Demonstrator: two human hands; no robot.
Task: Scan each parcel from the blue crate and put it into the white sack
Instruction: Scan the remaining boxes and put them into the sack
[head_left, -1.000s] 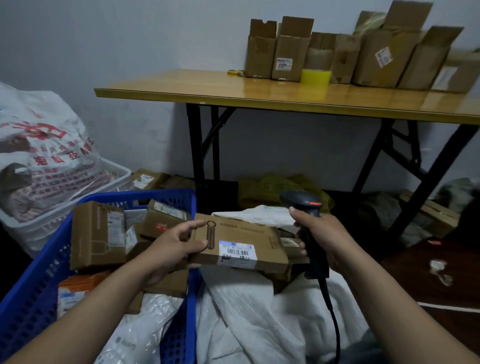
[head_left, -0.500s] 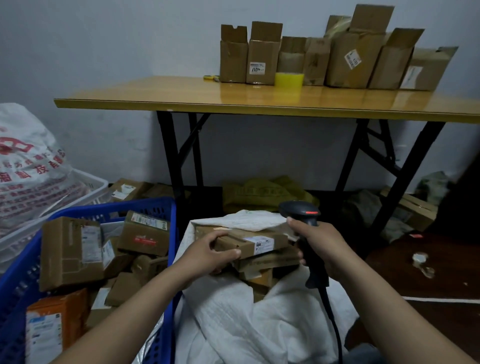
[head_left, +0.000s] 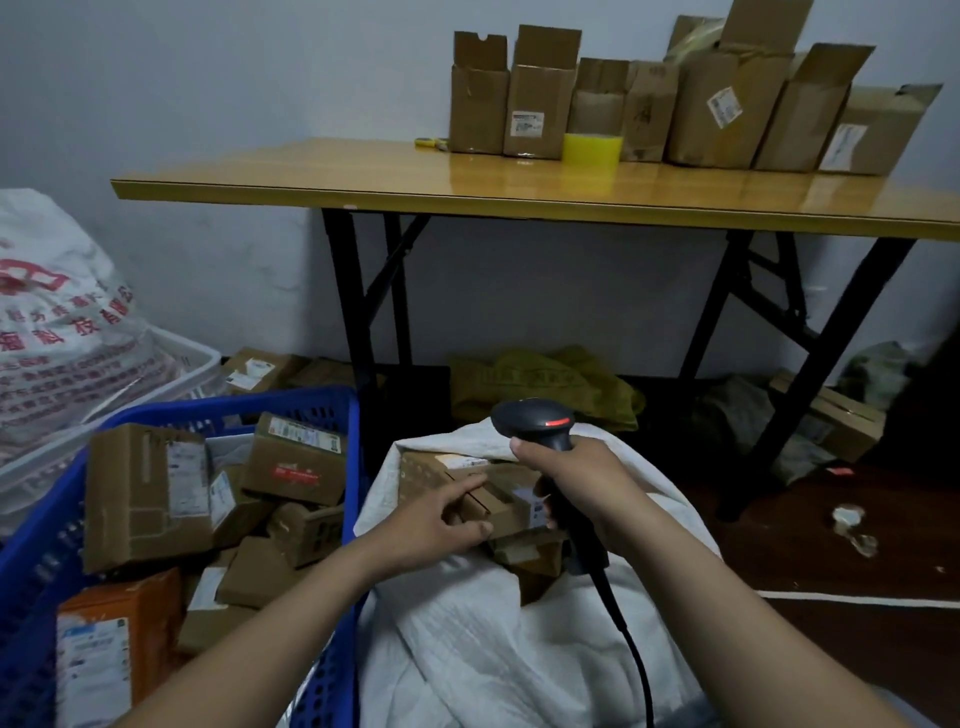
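Now left hand (head_left: 436, 525) grips the parcel (head_left: 506, 512) in the white sack (head_left: 467, 649), beside right hand (head_left: 576, 478) clutching scanner (head_left: 535, 421)

A person's left hand (head_left: 439, 525) grips a small cardboard parcel (head_left: 501, 506) at the mouth of a white sack (head_left: 467, 649), on top of other parcels (head_left: 524, 553) lying inside. The right hand (head_left: 576, 480), just beside it, holds a black handheld scanner (head_left: 540, 423) upright, its cord (head_left: 631, 639) trailing down over the sack. To the left stands a blue crate (head_left: 332, 410) heaped with packages (head_left: 148, 493). Behind, a wooden folding table (head_left: 467, 189) carries a row of opened cardboard boxes (head_left: 540, 98) and a yellow tape roll (head_left: 592, 149).
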